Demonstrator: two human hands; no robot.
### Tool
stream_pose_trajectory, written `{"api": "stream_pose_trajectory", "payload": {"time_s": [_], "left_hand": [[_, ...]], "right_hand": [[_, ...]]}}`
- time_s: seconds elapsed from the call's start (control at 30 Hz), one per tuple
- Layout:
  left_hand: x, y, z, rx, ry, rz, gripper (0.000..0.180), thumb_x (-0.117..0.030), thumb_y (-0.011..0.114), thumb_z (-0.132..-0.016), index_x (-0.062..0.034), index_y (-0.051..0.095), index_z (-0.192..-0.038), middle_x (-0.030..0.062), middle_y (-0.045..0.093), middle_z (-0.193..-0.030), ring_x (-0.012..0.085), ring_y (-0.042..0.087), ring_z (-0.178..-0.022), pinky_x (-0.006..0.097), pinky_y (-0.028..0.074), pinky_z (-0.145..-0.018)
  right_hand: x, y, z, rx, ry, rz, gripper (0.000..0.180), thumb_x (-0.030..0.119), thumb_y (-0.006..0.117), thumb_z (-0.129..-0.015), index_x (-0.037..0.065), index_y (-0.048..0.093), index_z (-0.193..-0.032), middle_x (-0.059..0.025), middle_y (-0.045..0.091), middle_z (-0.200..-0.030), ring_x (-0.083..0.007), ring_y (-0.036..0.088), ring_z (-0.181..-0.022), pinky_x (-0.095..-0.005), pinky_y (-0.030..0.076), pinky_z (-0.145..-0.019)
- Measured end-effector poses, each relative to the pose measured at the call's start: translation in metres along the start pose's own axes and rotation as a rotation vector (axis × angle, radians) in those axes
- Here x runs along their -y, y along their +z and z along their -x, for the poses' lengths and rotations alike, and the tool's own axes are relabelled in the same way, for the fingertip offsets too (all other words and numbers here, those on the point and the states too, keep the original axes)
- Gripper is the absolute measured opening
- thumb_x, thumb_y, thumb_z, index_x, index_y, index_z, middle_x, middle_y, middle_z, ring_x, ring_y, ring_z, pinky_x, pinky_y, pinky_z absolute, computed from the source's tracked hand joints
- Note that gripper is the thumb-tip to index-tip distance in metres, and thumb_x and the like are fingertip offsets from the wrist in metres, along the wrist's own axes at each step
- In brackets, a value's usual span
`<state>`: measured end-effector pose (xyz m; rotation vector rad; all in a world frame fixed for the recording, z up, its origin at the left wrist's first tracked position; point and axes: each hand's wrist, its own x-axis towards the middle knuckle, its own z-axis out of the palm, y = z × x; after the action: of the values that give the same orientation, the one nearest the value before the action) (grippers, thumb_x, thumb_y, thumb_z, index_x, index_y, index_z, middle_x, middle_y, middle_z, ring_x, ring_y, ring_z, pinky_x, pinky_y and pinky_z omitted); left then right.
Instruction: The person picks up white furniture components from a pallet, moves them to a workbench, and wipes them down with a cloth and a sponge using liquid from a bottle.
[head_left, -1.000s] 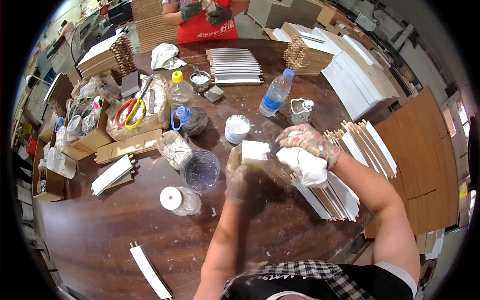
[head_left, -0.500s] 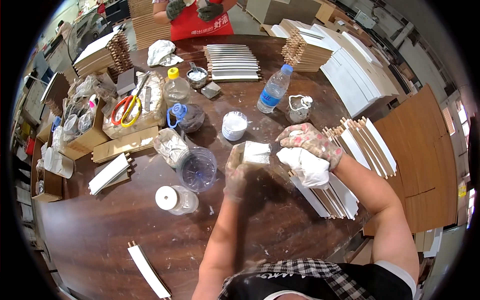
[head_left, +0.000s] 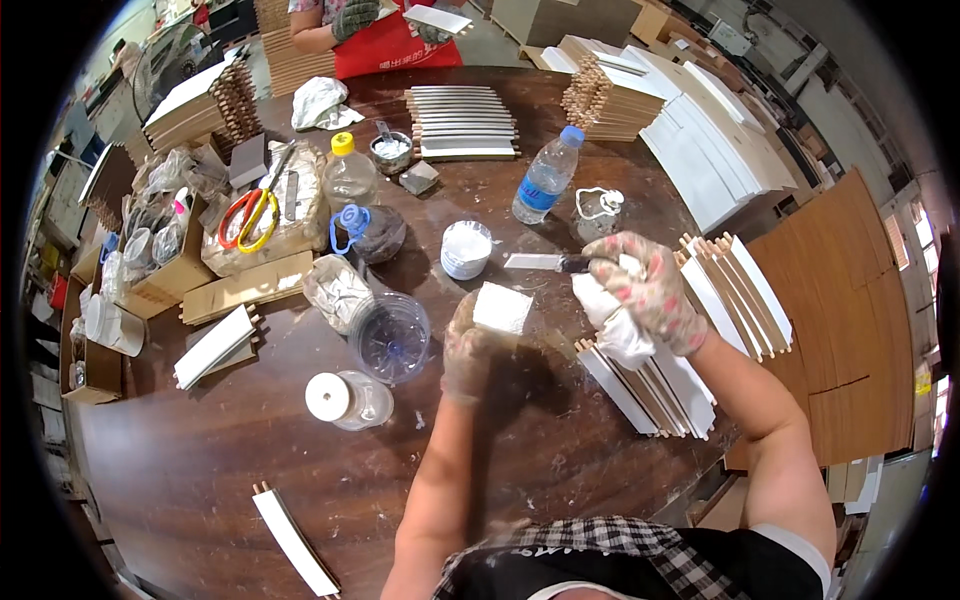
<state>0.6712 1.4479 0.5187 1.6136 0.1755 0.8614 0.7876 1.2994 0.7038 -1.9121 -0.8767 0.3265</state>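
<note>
Nearest bit first: a long white strip (head_left: pixel 296 543) with brown peg ends lies by itself on the dark brown table (head_left: pixel 230 440); a clear jar with a white lid (head_left: pixel 348 401) sits farther in, a clear plastic tub (head_left: pixel 390 338) just beyond it.

Main thing is the white block (head_left: pixel 502 309), up in the gloved left hand (head_left: pixel 466 352) near the middle of the table; its upper face is bright white and roughly square, corners pretty crisp, tilted a bit askew; the face looks faintly uneven, and the thickness is hard to make out. The left hand wraps the block's left side, gripping it, though the fingers underneath are mostly hidden.

Right hand (head_left: pixel 650 285), in a spotted glove, is curled tight round the dark handle of a flat-bladed knife (head_left: pixel 537 262), with a bunched white cloth (head_left: pixel 618 328) in the same grip; the blade points left, apart from the block, pale stuff on it; white boards (head_left: pixel 645 400) are stacked below that hand.

Farther back: a white tub (head_left: pixel 466 250); a blue-capped bottle (head_left: pixel 545 182); a row of white strips (head_left: pixel 462 125); and across the table, a co-worker in a red apron (head_left: pixel 390 50).
</note>
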Motion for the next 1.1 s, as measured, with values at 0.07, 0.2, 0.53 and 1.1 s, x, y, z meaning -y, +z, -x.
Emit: {"api": "stream_pose_trajectory", "payload": {"time_s": [0.07,0.2,0.53,1.1], "left_hand": [[0.007,0.005,0.005,-0.020,-0.172,0.277,0.020,-0.010,0.052,-0.075,-0.0015,0.070,-0.081,0.0150,0.062,-0.109,0.0268,0.060,-0.097,0.032,0.048,-0.082],[0.004,0.012,0.006,-0.015,-0.306,0.493,0.020,-0.008,0.052,-0.074,-0.0011,0.070,-0.081,0.0146,0.062,-0.109,0.0266,0.060,-0.097,0.031,0.048,-0.082],[-0.012,0.008,0.001,0.035,-0.364,0.461,0.032,-0.021,0.055,-0.076,0.0028,0.064,-0.095,0.0086,0.062,-0.104,0.0176,0.060,-0.090,0.029,0.049,-0.074],[-0.022,0.010,-0.005,0.100,-0.216,0.359,0.038,-0.012,0.048,-0.073,0.0028,0.059,-0.105,0.0084,0.061,-0.102,0.0160,0.059,-0.086,0.025,0.049,-0.073]], "right_hand": [[-0.008,-0.003,0.001,0.049,-0.532,0.367,0.020,0.005,0.069,-0.075,0.005,0.065,-0.095,-0.0069,0.064,-0.081,-0.0147,0.062,-0.070,-0.0262,0.051,-0.062],[-0.012,0.003,0.006,0.042,-0.914,0.695,0.028,0.008,0.071,-0.070,0.008,0.064,-0.096,-0.0053,0.062,-0.080,-0.0198,0.062,-0.066,-0.0309,0.051,-0.053],[-0.017,-0.001,0.027,0.191,-0.948,0.759,0.032,0.005,0.066,-0.067,0.005,0.061,-0.099,-0.0073,0.063,-0.091,-0.0200,0.061,-0.071,-0.0308,0.049,-0.052],[-0.016,0.016,0.045,0.294,-1.008,0.830,0.031,0.006,0.062,-0.069,0.006,0.062,-0.100,-0.0092,0.062,-0.094,-0.0190,0.061,-0.074,-0.0319,0.051,-0.055]]}}
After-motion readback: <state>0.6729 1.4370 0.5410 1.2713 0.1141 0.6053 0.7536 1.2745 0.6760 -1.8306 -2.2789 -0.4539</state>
